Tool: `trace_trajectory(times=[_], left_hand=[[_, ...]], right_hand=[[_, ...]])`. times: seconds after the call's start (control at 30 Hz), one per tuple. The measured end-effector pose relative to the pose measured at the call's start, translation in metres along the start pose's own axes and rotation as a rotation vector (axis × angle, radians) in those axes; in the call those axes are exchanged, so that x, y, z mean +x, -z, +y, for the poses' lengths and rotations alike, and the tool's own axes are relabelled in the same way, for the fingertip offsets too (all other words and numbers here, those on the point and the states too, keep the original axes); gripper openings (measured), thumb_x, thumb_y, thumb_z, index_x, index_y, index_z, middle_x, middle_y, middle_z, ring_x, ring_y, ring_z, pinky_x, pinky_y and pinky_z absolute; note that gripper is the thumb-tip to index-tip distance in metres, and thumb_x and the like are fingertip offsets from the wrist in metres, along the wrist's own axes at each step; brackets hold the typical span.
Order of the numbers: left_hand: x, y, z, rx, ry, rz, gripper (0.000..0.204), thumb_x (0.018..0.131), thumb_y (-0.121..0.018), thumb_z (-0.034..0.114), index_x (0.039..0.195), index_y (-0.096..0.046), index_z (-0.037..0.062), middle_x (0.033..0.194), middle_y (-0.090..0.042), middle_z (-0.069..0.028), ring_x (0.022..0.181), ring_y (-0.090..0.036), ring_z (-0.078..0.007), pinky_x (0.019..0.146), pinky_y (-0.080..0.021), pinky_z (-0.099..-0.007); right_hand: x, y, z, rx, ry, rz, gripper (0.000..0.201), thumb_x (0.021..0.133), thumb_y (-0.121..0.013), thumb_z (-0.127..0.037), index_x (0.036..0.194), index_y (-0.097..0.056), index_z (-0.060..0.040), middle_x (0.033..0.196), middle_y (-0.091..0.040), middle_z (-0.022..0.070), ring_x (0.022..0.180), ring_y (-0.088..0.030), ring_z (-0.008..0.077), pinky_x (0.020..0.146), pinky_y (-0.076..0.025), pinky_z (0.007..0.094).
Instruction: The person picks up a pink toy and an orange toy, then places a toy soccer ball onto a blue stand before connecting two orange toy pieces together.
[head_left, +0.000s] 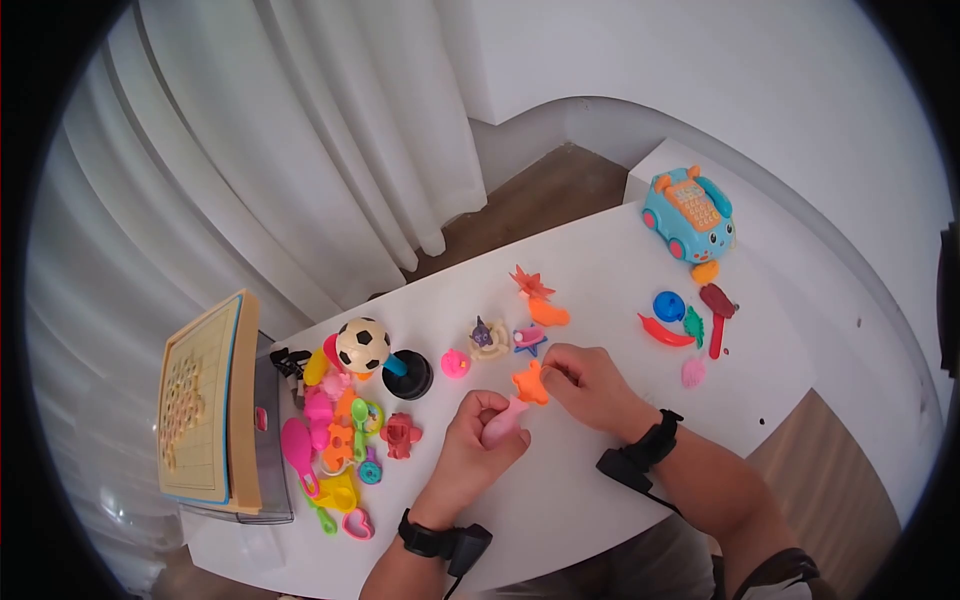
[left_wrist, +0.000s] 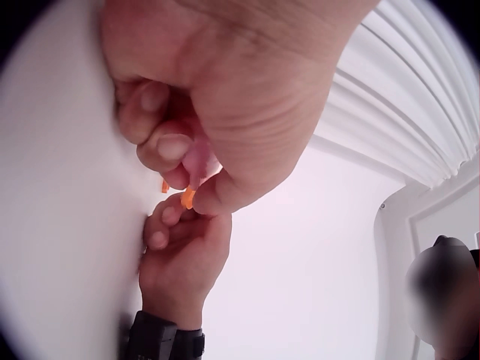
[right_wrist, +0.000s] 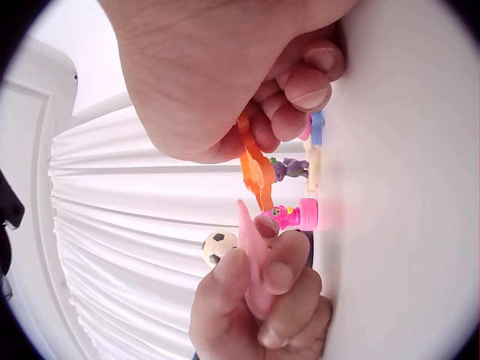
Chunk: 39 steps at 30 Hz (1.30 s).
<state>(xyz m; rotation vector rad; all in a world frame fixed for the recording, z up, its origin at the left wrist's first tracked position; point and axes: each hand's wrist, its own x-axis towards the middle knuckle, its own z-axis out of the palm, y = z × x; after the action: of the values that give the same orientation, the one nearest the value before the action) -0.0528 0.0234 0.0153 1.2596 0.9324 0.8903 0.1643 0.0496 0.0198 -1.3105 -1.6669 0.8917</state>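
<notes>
My left hand (head_left: 474, 450) grips a pale pink toy (head_left: 503, 423) between thumb and fingers; its narrow tip points up toward the other hand. My right hand (head_left: 592, 388) pinches an orange toy (head_left: 531, 383) by one edge, just above the white table (head_left: 600, 490). In the right wrist view the orange piece (right_wrist: 257, 174) hangs from thumb and fingertips, above the pink toy (right_wrist: 256, 277), close to its tip. Whether the two touch, I cannot tell. The left wrist view shows the pink toy (left_wrist: 199, 161) partly hidden by fingers.
Colourful toys lie left, with a soccer ball (head_left: 363, 345) and a black-based object (head_left: 407, 375). A board (head_left: 205, 410) leans at the far left. Behind the hands are a pink duck (head_left: 455, 363) and star shapes. A toy phone (head_left: 690, 215) and a red pepper (head_left: 665, 332) are at right.
</notes>
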Motion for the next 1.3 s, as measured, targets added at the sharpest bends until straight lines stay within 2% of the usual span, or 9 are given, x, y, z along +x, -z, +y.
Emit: trace_trajectory(times=[0.2,0.4,0.47,0.6,0.83,0.93,1.0,1.07,1.3], left_hand=[[-0.002,0.004,0.006,0.003,0.106,-0.064,0.040,0.094,-0.069,-0.001,0.127,-0.047,0.0030,0.109,-0.064,-0.0057,0.098,-0.059,-0.0068,0.083,-0.049,-0.0222],[0.000,0.001,0.006,0.054,0.144,-0.004,0.032,0.094,-0.069,0.000,0.122,-0.054,0.0030,0.103,-0.066,-0.0040,0.090,-0.060,-0.0069,0.078,-0.051,-0.0227],[0.000,-0.002,0.003,0.086,0.065,0.032,0.028,0.094,-0.071,0.002,0.119,-0.058,0.0028,0.102,-0.068,-0.0037,0.088,-0.060,-0.0066,0.077,-0.051,-0.0230],[-0.003,-0.008,-0.005,0.349,-0.212,0.109,0.026,0.090,-0.078,0.004,0.114,-0.067,0.0028,0.102,-0.068,-0.0019,0.080,-0.060,-0.0025,0.068,-0.050,-0.0187],[-0.007,-0.005,0.005,0.500,-0.076,0.196,0.023,0.093,-0.078,0.011,0.110,-0.067,0.0024,0.085,-0.068,0.0004,0.072,-0.060,-0.0049,0.063,-0.051,-0.0236],[-0.008,-0.007,0.002,0.574,-0.137,0.229,0.022,0.095,-0.078,0.018,0.104,-0.065,0.0028,0.075,-0.066,-0.0032,0.064,-0.061,-0.0112,0.061,-0.052,-0.0281],[-0.008,-0.006,-0.001,0.751,-0.249,0.247,0.025,0.094,-0.079,0.024,0.099,-0.062,0.0055,0.079,-0.071,-0.0131,0.061,-0.068,-0.0278,0.059,-0.055,-0.0364],[-0.006,-0.005,-0.007,0.802,-0.294,0.276,0.026,0.094,-0.078,0.025,0.100,-0.062,0.0063,0.077,-0.070,-0.0129,0.061,-0.068,-0.0299,0.059,-0.056,-0.0383],[-0.009,-0.009,0.004,0.941,-0.329,0.308,0.028,0.095,-0.076,0.026,0.110,-0.062,0.0069,0.070,-0.069,-0.0107,0.058,-0.068,-0.0302,0.058,-0.056,-0.0389]], right_hand=[[-0.002,-0.003,-0.002,-0.012,-0.031,0.015,0.016,0.095,-0.066,-0.017,0.091,-0.064,-0.0019,0.070,-0.063,0.0109,0.060,-0.061,0.0254,0.060,-0.049,0.0359],[0.000,-0.004,-0.001,-0.012,0.014,0.034,0.011,0.093,-0.070,-0.014,0.099,-0.068,-0.0045,0.078,-0.069,0.0082,0.065,-0.065,0.0227,0.065,-0.054,0.0340],[-0.001,-0.006,0.004,-0.061,0.107,0.042,0.011,0.092,-0.072,-0.009,0.101,-0.068,-0.0023,0.077,-0.065,0.0062,0.063,-0.060,0.0128,0.060,-0.049,0.0279],[-0.001,-0.007,0.007,-0.097,0.195,0.080,0.012,0.090,-0.072,-0.007,0.101,-0.069,-0.0027,0.084,-0.068,0.0072,0.064,-0.062,0.0161,0.061,-0.051,0.0290],[0.000,-0.008,0.005,-0.163,0.168,0.039,0.013,0.088,-0.073,-0.007,0.101,-0.070,-0.0040,0.087,-0.069,0.0080,0.065,-0.064,0.0194,0.061,-0.053,0.0301],[-0.001,-0.008,0.006,-0.188,0.176,0.032,0.014,0.088,-0.073,-0.008,0.101,-0.070,-0.0041,0.087,-0.069,0.0083,0.065,-0.065,0.0202,0.062,-0.053,0.0311],[0.000,-0.006,0.003,-0.179,0.178,0.031,0.014,0.088,-0.073,-0.008,0.101,-0.070,-0.0042,0.088,-0.070,0.0084,0.065,-0.066,0.0206,0.062,-0.053,0.0317],[0.000,-0.004,-0.004,-0.190,0.079,-0.021,0.013,0.089,-0.071,-0.012,0.100,-0.069,-0.0069,0.092,-0.072,0.0088,0.078,-0.071,0.0274,0.069,-0.056,0.0387],[-0.002,-0.004,-0.003,-0.235,0.091,-0.047,0.012,0.090,-0.070,-0.014,0.100,-0.070,-0.0074,0.087,-0.072,0.0087,0.077,-0.071,0.0290,0.069,-0.056,0.0397]])
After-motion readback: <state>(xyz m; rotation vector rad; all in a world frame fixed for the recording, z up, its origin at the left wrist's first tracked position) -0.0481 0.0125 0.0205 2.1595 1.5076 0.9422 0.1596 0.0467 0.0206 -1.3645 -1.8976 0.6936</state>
